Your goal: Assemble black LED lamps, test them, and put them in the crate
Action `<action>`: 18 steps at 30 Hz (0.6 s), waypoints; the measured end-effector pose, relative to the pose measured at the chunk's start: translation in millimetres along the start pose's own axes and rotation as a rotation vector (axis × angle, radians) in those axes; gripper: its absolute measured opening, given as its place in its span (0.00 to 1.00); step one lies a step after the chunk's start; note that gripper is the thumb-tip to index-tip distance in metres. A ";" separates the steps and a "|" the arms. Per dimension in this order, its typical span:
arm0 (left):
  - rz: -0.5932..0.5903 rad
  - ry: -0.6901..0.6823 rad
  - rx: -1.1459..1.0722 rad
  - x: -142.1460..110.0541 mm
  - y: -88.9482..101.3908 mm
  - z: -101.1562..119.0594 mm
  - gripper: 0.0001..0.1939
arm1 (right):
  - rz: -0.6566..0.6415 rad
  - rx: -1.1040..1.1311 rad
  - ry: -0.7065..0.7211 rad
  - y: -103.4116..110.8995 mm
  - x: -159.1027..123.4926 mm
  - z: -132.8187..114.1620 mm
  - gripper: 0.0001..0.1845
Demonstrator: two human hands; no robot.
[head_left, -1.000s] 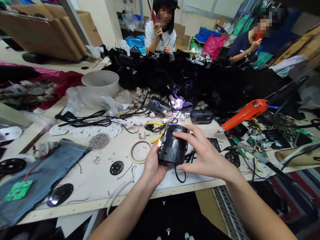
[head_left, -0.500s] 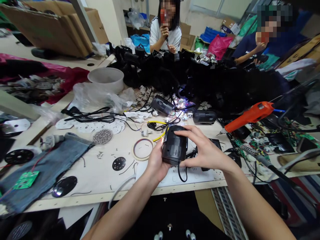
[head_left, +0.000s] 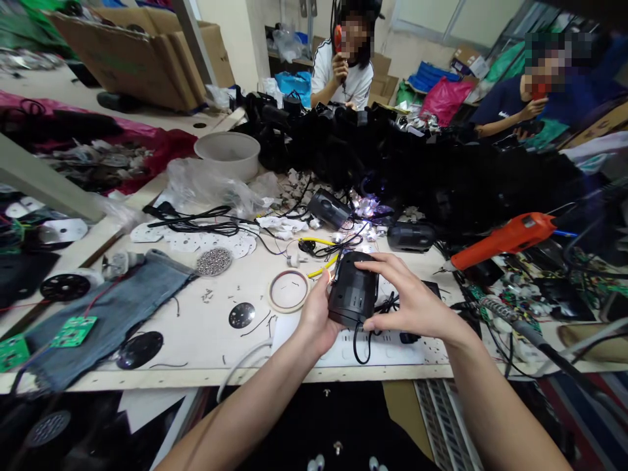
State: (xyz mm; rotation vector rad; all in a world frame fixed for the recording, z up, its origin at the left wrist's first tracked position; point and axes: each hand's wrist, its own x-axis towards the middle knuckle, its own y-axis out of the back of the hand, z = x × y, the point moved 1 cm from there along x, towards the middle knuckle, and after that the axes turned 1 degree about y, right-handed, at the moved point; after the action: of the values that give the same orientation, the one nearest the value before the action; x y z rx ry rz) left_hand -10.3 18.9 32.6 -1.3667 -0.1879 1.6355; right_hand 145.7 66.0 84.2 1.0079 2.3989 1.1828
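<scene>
Two hands, the left hand [head_left: 318, 320] cupped under and the right hand [head_left: 412, 301] curved loosely with fingertips touching it, hold a black cylindrical housing [head_left: 354, 288] just below the frame's centre, above the bench [head_left: 196, 350].

I've got the held housing [head_left: 352, 291] between my left hand [head_left: 318, 317] and right hand [head_left: 417, 304], at the table's [head_left: 196, 356] near side. Reading the clock from that housing, I have the tape ring [head_left: 289, 291] at nine, the screws [head_left: 214, 261] beyond it nearer ten, and the denim [head_left: 122, 301] farther out at nine, a circuit board [head_left: 74, 331] on it. The tub [head_left: 227, 156] sits toward eleven, a second housing [head_left: 330, 208] between eleven and twelve, a third housing [head_left: 411, 237] between one and two. The electric screwdriver [head_left: 505, 242] lies between two and three; the power strip [head_left: 383, 350] is at six.
</scene>
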 end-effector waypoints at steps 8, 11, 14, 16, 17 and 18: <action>-0.029 -0.013 -0.014 -1.9 -0.4 0.3 0.20 | 0.035 -0.052 -0.006 -2.1 -3.7 -3.6 0.43; -0.055 -0.019 -0.008 -3.8 -1.0 1.0 0.18 | 0.016 -0.047 -0.015 -1.5 -4.0 -3.9 0.43; -0.076 0.003 0.013 -4.6 -1.1 0.9 0.19 | -0.019 -0.038 -0.028 -0.3 -3.8 -4.2 0.42; -0.078 0.010 0.016 -4.7 -1.2 0.6 0.20 | -0.030 -0.033 -0.034 0.5 -3.6 -4.0 0.42; -0.076 0.010 0.015 -4.9 -1.3 0.3 0.19 | -0.033 -0.030 -0.034 0.9 -3.5 -3.8 0.42; -0.075 0.009 0.012 -5.1 -1.5 0.1 0.18 | -0.036 -0.025 -0.030 1.3 -3.3 -3.4 0.43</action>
State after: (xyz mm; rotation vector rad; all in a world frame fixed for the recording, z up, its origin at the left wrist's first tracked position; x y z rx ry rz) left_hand -9.9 15.9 37.1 -1.3420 -0.2208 1.5653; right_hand 146.9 62.2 87.1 0.9640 2.3633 1.1746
